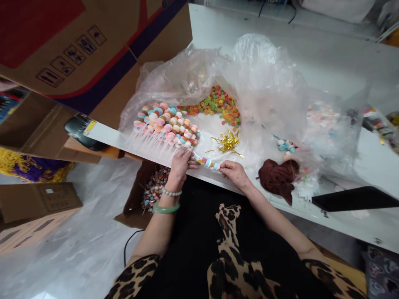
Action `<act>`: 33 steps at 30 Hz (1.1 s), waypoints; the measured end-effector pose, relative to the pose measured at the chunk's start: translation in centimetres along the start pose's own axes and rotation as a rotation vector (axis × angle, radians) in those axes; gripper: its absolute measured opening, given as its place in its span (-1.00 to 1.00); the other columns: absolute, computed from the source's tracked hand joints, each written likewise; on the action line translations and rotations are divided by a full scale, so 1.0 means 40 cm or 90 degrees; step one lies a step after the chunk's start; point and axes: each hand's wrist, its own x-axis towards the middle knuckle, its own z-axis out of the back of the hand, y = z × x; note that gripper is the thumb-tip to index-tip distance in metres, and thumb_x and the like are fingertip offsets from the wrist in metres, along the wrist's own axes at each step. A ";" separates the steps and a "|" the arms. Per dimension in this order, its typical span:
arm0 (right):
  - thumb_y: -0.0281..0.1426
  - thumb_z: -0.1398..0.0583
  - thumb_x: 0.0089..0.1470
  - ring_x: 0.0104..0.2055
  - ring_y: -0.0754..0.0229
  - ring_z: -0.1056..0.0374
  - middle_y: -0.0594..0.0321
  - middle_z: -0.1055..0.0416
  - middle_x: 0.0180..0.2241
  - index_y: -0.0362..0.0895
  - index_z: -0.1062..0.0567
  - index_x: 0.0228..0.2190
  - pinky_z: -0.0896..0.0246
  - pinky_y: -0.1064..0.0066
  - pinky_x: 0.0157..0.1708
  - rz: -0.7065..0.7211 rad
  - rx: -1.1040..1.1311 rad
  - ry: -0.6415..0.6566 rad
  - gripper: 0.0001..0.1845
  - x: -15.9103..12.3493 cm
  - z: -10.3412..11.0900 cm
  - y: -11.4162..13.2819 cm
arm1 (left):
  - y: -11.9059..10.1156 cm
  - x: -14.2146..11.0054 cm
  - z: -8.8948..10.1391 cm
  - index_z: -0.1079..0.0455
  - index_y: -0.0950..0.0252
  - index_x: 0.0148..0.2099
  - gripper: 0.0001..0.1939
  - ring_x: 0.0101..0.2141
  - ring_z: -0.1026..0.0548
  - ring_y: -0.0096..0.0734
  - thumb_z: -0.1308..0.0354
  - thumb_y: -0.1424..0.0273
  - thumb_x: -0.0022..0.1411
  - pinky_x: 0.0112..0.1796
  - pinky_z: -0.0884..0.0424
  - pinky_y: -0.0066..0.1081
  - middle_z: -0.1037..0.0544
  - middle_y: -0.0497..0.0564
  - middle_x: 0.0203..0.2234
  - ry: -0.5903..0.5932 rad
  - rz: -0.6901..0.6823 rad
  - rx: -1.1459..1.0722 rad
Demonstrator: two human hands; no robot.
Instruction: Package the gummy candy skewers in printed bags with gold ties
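Between my two hands, at the table's front edge, a white stick threaded with pastel beads (208,162) lies nearly level. My left hand (181,165) is closed on its stick end, with the fingertips pinched together. At the other end, the thumb and fingers of my right hand (233,173) pinch the last bead. Just beyond my left hand, a pile of finished beaded sticks (168,124) lies with white ends toward me. Gold twist ties (229,142) are scattered past the beads. Orange, green and yellow ring pieces (218,106) spread out farther back.
Clear plastic bags (258,79) cover much of the table. On the right are a brown cloth (278,176), blue and white beads (285,145) and a black flat device (355,199). A large carton (102,45) stands at left; below, an open box (132,209) holds many beaded sticks.
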 end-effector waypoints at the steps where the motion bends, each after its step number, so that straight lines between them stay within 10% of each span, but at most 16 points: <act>1: -0.32 -0.17 -0.21 -0.56 0.30 -0.15 0.39 -0.29 -0.68 -0.10 -0.44 -0.61 -0.02 0.46 -0.49 -0.002 0.000 0.000 -0.88 0.001 0.000 -0.001 | 0.002 0.000 0.001 -0.26 0.30 -0.35 -0.78 -0.64 -0.49 -0.42 -0.18 0.27 0.16 -0.63 -0.47 -0.46 -0.44 -0.09 -0.64 0.007 0.006 -0.002; 14: -0.35 -0.16 -0.07 -0.48 0.24 -0.27 0.35 -0.37 -0.59 -0.07 -0.50 -0.53 -0.09 0.43 -0.39 0.073 -0.086 -0.066 -0.88 -0.018 -0.018 -0.012 | 0.038 -0.010 -0.051 -0.33 0.31 -0.31 -0.67 -0.51 -0.53 -0.44 -0.24 0.13 0.17 -0.42 -0.54 -0.40 -0.53 -0.03 -0.52 0.047 0.063 -0.227; 21: -0.36 -0.11 0.09 -0.34 0.16 -0.35 0.25 -0.49 -0.42 -0.04 -0.56 -0.39 -0.14 0.38 -0.27 0.181 -0.230 -0.119 -0.80 -0.034 -0.025 -0.013 | 0.056 -0.030 -0.087 -0.41 0.35 -0.20 -0.54 -0.31 -0.59 -0.30 -0.30 0.04 0.08 -0.22 -0.53 -0.28 -0.57 0.06 -0.35 0.189 0.037 -0.311; 33: -0.42 -0.29 -0.27 -0.75 0.53 0.23 0.48 -0.24 -0.69 -0.17 -0.44 -0.41 0.46 0.61 -0.75 -0.292 0.475 0.195 -0.74 -0.016 -0.020 -0.006 | 0.064 -0.042 -0.091 -0.44 0.35 -0.25 -0.60 -0.28 -0.58 -0.26 -0.30 0.09 0.11 -0.22 -0.51 -0.29 -0.57 0.07 -0.36 0.218 0.079 -0.312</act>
